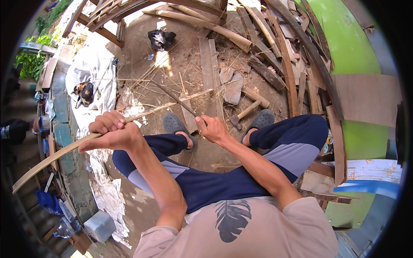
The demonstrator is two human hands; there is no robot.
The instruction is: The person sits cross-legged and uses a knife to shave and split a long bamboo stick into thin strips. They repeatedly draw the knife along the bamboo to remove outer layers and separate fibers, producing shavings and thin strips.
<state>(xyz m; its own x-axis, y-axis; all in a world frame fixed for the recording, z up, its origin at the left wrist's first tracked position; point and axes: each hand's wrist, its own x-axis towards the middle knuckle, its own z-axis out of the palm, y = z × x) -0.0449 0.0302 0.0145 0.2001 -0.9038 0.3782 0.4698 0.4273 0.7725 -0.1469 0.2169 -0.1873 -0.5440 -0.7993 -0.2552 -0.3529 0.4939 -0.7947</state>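
A long split bamboo strip (56,157) slants across the left side, its far end resting over the ground in front of my feet. My left hand (114,131) is closed around it, fingers curled over the top and thumb stretched along the near side. In my right hand (211,129) is the end of a long, thin, dark blade (174,98), gripped in the fist. This blade points forward and left and crosses the strip in view; whether the two touch, I cannot tell.
Beyond my shoes lie a wooden-handled hammer-like tool (248,112), a flat stone (233,88) and bamboo shavings. Scrap timber (279,56) piles up at the right. A black plastic bag (161,40) sits ahead, and a small animal (86,92) lies on white sheeting (97,64).
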